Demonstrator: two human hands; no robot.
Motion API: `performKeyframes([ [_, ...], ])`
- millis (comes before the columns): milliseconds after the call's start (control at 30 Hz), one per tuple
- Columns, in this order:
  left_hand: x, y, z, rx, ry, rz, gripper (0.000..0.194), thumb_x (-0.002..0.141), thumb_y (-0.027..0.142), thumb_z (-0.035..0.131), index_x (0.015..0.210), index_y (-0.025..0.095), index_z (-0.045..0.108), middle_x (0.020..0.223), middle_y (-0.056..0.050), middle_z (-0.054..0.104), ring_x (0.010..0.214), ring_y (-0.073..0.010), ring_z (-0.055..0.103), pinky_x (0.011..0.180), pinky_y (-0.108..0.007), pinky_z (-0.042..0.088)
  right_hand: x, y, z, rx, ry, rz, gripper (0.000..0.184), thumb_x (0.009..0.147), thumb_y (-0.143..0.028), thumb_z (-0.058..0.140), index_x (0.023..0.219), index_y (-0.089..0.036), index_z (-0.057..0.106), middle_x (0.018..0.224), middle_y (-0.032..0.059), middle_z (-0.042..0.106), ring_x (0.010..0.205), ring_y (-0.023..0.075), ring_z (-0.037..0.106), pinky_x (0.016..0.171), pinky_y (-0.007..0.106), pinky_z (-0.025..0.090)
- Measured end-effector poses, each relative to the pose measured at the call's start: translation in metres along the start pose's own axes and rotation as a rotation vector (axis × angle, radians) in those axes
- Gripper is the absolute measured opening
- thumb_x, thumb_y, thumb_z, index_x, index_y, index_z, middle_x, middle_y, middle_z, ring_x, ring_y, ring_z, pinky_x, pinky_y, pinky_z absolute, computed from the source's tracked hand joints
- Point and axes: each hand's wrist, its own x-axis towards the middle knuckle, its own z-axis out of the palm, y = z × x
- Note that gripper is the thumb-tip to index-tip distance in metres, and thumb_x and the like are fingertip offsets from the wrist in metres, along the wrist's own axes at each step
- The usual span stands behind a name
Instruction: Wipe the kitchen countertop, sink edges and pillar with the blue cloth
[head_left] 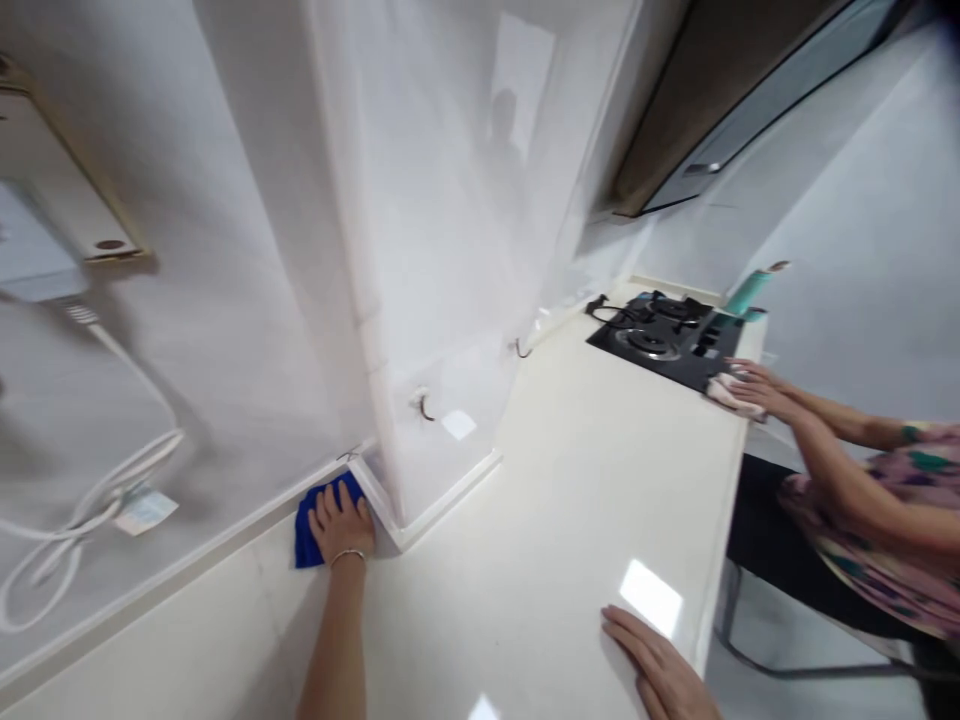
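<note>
My left hand (341, 522), a bracelet at its wrist, presses a blue cloth (306, 535) onto the pale countertop (465, 610). Its fingers are bent over the cloth, in the corner where the wall meets the jutting column (442, 300). Part of the cloth is hidden under the palm. Near the counter's front edge, my right hand (660, 668) lies with fingers stretched out on the surface, holding nothing; its lower part is cut off by the frame. A raised white strip (450, 500) runs around the column's foot.
At the right another person (885, 510) holds a pale cloth (735, 393) by the black gas hob (660, 335). A green roll (750, 290) stands behind it. Wires (426, 408) poke from the column. A white cable (112, 500) hangs at left; a range hood (697, 110) is above.
</note>
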Motion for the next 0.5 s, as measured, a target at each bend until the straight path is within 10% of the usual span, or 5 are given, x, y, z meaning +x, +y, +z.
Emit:
performKeyframes([
  [233,-0.06,-0.007,-0.021,-0.04,-0.042,0.146,0.062,0.092,0.036,0.031,0.143,0.005,0.044,0.156,-0.021,0.037,0.147,-0.0349,0.028,0.123,-0.056,0.017,-0.008,-0.006,-0.034,-0.074,0.103,0.209,0.034,0.096,-0.043,0.057,0.123,-0.023,0.059,0.13,0.0087,0.058,0.109,0.0209,0.06,0.092,0.043,0.055],
  [500,-0.299,-0.029,-0.083,-0.061,-0.276,0.202,0.06,0.093,0.037,0.037,0.15,0.022,0.032,0.16,-0.009,0.03,0.15,-0.0293,0.021,0.125,-0.055,0.019,-0.013,-0.006,-0.006,0.125,0.044,0.004,0.042,0.096,-0.037,0.047,0.137,-0.026,0.052,0.139,0.0101,0.053,0.12,0.0267,0.057,0.1,0.047,0.051],
])
